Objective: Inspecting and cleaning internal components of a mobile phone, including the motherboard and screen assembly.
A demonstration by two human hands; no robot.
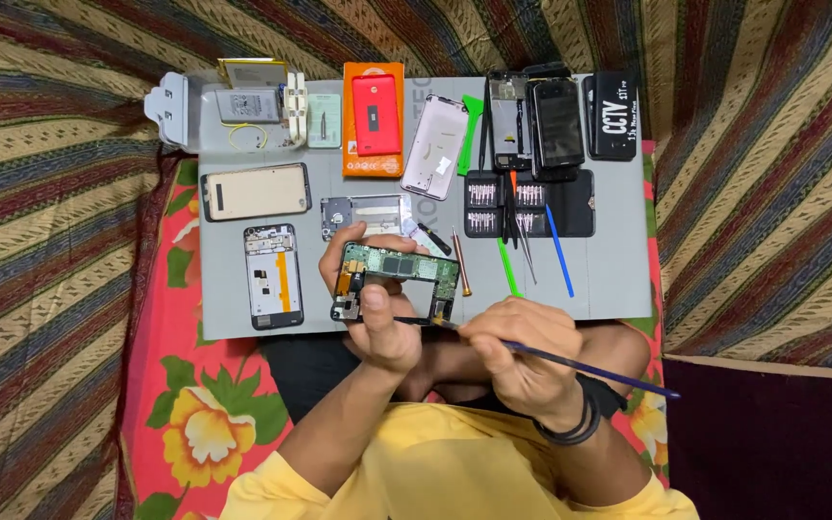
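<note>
Left hand (pixel 377 323) gripped an opened phone frame (pixel 397 281) over the near edge of the grey work mat (pixel 618 260), thumb pressed on the lower edge, fingers wrapped behind. The green circuit board sat exposed inside it. Right hand (pixel 522 361) had fingers pinched together on a thin blue-handled tool (pixel 589 371), its tip at the frame's lower right corner.

Risks, as judged: the tip could slip and scratch the board or tear a ribbon cable if pushed hard; the frame, held in the air by one hand, could twist loose and drop.

Containers: a black bit case (pixel 532 204) lay open farther back on the mat, rows of small driver bits in its slots. An orange box (pixel 374 117) held a red phone.
</note>
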